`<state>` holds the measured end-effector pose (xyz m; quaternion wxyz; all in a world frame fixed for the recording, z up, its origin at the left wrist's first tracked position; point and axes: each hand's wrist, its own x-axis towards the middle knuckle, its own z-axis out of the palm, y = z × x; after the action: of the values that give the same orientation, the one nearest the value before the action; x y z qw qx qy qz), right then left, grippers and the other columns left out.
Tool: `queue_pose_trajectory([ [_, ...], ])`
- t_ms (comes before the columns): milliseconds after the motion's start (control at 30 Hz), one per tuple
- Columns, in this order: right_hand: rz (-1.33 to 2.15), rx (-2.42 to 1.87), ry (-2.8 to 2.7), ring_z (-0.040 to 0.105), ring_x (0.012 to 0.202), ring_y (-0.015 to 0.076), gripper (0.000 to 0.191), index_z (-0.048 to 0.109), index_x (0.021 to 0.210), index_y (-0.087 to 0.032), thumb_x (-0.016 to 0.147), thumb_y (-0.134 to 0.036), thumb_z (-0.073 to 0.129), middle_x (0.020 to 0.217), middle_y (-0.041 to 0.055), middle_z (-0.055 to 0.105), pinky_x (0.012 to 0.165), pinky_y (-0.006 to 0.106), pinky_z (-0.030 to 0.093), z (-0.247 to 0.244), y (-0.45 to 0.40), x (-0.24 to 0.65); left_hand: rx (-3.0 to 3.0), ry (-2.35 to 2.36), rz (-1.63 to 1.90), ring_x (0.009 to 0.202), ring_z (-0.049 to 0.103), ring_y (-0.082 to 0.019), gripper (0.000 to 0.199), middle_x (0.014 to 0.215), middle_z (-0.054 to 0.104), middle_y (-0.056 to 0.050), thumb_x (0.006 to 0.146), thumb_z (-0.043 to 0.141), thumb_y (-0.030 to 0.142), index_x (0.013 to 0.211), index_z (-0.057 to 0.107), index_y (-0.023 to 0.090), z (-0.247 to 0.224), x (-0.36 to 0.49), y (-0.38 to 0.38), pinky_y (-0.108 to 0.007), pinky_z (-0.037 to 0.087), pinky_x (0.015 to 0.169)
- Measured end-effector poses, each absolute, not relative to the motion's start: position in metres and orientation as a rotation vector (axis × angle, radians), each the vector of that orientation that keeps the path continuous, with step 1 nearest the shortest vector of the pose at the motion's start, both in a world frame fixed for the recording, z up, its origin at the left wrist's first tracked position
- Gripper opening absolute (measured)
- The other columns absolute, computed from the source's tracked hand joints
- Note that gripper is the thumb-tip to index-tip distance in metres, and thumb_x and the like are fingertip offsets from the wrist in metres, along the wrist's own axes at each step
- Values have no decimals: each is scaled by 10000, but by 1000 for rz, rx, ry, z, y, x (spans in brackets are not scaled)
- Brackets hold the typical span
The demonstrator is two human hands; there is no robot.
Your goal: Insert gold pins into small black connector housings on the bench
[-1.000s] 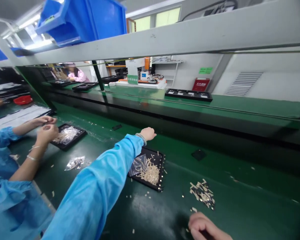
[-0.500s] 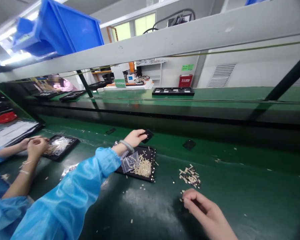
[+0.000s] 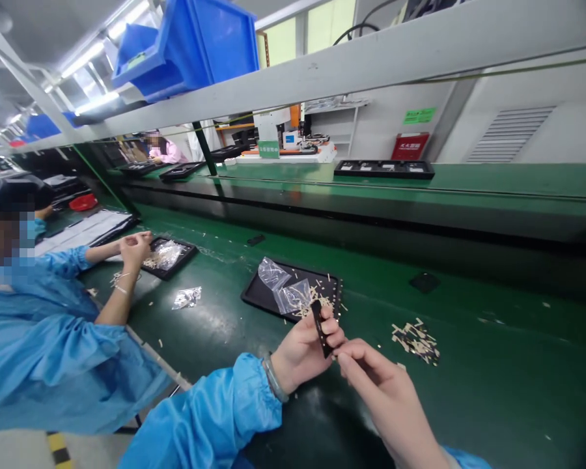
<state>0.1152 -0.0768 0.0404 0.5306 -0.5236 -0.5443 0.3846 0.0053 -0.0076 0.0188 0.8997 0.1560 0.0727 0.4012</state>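
My left hand (image 3: 303,348), with a bangle at the wrist, grips a small flat black plate (image 3: 321,327) that is tilted on edge. Against the plate's lower end, the fingertips of my right hand (image 3: 378,374) are pinched together; whatever they hold is too small to name. Behind my left hand lies a black tray (image 3: 258,292) with clear plastic bags (image 3: 295,296) and many small beige strips (image 3: 325,296). To the right of my hands, a loose pile of beige and dark strips (image 3: 417,341) rests on the green table.
A dark flat piece (image 3: 424,281) lies at the right and a smaller one (image 3: 256,240) farther back. On the left a co-worker in a blue smock (image 3: 53,339) handles something over another tray (image 3: 173,267). A grey shelf beam (image 3: 312,71) with a blue bin (image 3: 209,45) crosses above.
My left hand has come back from beyond the tray with the black plate, now close in front of me. My right hand has moved up and left to meet it. The view has turned left.
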Motion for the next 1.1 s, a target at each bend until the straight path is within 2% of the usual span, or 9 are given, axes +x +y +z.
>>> queue_pose_trajectory([
  [367,889,-1261,-1162,490,582,113,169,599,660,-206,777,-328,600,644,-13,553,548,200,410,35,-73,100,313,99,890,580,424,-75,259,611,375,51,669,680,53,777,473,166,23,-1,-8,-205,339,635],
  [500,908,-1254,-1110,485,605,116,157,605,676,-204,783,-319,605,663,-10,544,559,211,404,34,-72,104,457,147,880,615,446,-85,228,641,422,38,686,709,165,795,509,168,19,-3,-5,-218,351,655],
  [633,946,-1157,-984,477,607,121,151,616,692,-210,789,-325,606,658,-6,517,562,232,409,40,-72,121,982,408,908,681,494,-131,167,728,541,-19,743,662,308,792,605,158,24,-11,4,-260,385,682],
  [700,950,-1114,-941,486,622,128,161,623,675,-212,785,-330,610,701,8,524,563,248,419,46,-72,132,1273,567,937,778,523,-161,118,806,586,-46,756,640,243,841,666,166,30,-17,8,-269,393,756],
  [767,948,-1124,-941,516,702,155,177,633,638,-208,765,-331,631,797,38,547,555,252,433,51,-71,141,1454,642,970,859,528,-172,195,850,596,-47,735,628,134,904,695,205,36,-22,8,-253,382,820],
  [900,1081,-1175,-970,536,850,215,175,667,644,-188,716,-346,674,970,87,563,562,265,486,52,-66,145,1510,638,943,840,550,-177,327,839,601,-42,681,636,50,929,698,253,36,-27,2,-246,396,817],
  [1000,1240,-1103,-856,549,814,196,180,676,735,-187,737,-365,654,936,70,578,648,307,520,46,-62,137,1522,634,964,884,552,-204,310,884,633,-65,677,666,75,938,699,238,31,-26,-2,-295,377,872],
  [1100,1261,-1044,-797,546,762,162,163,659,719,-188,759,-345,639,791,39,587,671,269,495,43,-60,133,1518,568,1003,923,539,-225,210,880,645,-85,656,716,136,854,717,207,27,-24,-1,-336,358,911],
])
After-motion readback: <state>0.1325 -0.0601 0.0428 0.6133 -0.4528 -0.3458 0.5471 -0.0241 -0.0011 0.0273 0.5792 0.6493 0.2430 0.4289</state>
